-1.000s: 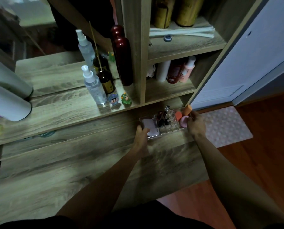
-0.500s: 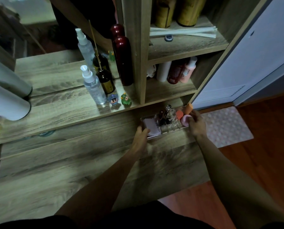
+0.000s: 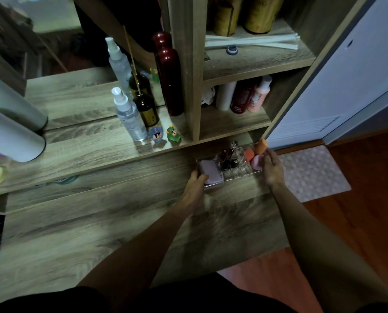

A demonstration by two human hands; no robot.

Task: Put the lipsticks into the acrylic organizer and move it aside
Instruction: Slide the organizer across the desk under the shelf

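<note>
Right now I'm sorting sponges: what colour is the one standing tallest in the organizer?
Orange sponge, clearest in the head view.

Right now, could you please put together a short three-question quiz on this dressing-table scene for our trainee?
1. True or false: both hands are on the clear organizer, the left hand at its left end and the right hand at its right end.
2. Multiple choice: what lies in the organizer's left compartment? A) a pale flat case B) a green figurine C) a spray bottle
3. Short answer: which two small figurines stand on the shelf beside the spray bottle, by colour?

Key
1. True.
2. A, the pale flat case.
3. A purple-blue figurine and a green figurine.
</note>
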